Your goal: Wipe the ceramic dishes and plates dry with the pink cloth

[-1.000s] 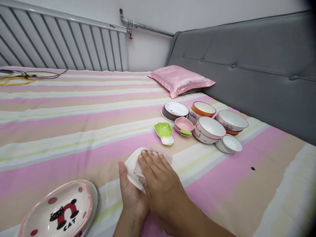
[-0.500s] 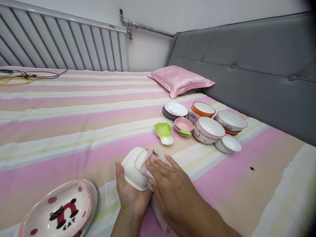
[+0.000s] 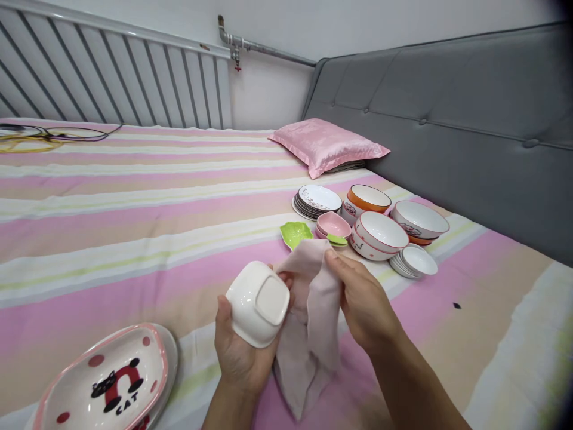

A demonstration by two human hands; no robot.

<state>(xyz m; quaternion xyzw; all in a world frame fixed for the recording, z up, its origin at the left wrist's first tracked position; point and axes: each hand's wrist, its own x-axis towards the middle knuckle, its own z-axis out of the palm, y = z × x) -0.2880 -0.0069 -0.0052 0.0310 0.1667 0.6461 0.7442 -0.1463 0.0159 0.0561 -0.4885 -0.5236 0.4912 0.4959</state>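
Observation:
My left hand [image 3: 239,352] grips a small white square dish [image 3: 258,302], turned so its base faces me. My right hand [image 3: 364,301] pinches a pale pink cloth [image 3: 311,322] that hangs down beside the dish and touches its edge. Both hands hover above the striped bedsheet [image 3: 134,239].
A pink-rimmed cat dish [image 3: 101,382] lies at the lower left. Ahead right stand a green leaf dish [image 3: 295,233], a pink dish [image 3: 333,227], a plate stack [image 3: 317,200], bowls [image 3: 380,233] and small saucers [image 3: 414,261]. A pink pillow [image 3: 326,145] and grey headboard [image 3: 447,119] lie beyond.
My right hand lifted off the dish and drew the cloth up and to the right. The dish turned in my left hand, showing its base.

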